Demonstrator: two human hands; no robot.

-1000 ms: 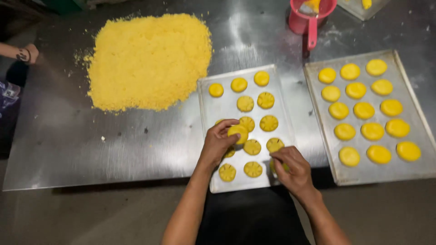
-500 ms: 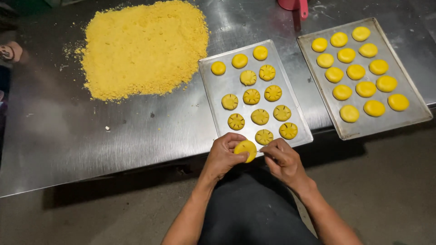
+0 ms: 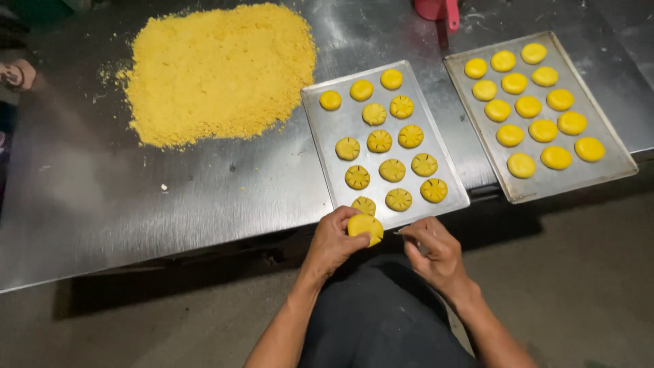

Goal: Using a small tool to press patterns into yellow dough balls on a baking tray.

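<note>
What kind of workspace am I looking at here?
Probably a bakery or food-production kitchen: a stainless steel table, two metal baking trays of yellow dough rounds, and a heap of yellow crumbs.

- Counted two steel trays, a left tray [image 3: 320, 129] and a right tray [image 3: 599, 170], side by side on one steel table [image 3: 170, 204].
- Tallied fourteen yellow dough discs on the left tray: eleven scored discs [image 3: 379, 141] and three smooth discs [image 3: 361, 90] along the far end.
- Tallied fifteen plain discs [image 3: 528, 106] on the right tray, in five rows of three.
- Noted one further held disc [image 3: 366, 227], gripped in the left hand [image 3: 334, 242]; thirty discs in all.
- Logged one heap of yellow crumbs [image 3: 218, 71] and one red cup [image 3: 436, 9].
- Recorded three hands: the left hand, the right hand [image 3: 436, 252], and one other person's hand [image 3: 17, 73] at the left edge.
</note>
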